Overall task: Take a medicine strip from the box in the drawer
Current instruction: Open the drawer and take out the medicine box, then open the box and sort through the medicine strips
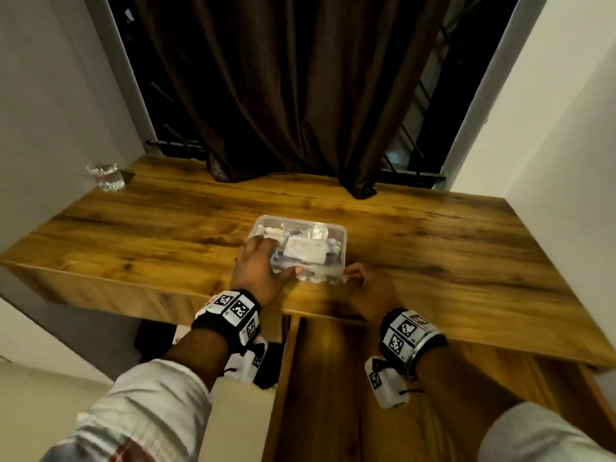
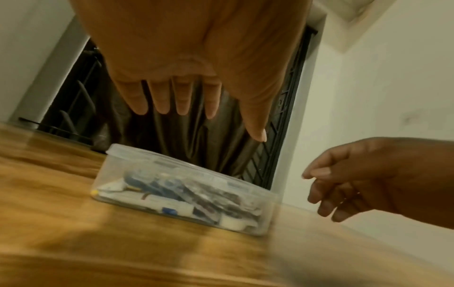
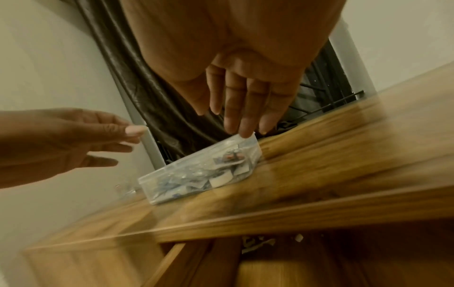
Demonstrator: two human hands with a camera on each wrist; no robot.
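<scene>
Wooden desk | lidded clear box, contents' writing unreadable | open drawer

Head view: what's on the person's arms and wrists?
Both hands are bare. The left wrist and right wrist each wear a black band set with square black-and-white fiducial tags. A white camera unit, tagged too, hangs under each with a thin black cord. The pale sleeves are rolled up; the left sleeve has a reddish patch.

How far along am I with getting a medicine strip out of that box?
Done: the drawer is open and the clear plastic box sits on the desk. In hand: your left hand hovers open over the box and your right hand is at its near corner. Left: the lid looks closed, and no strip is out.
</scene>
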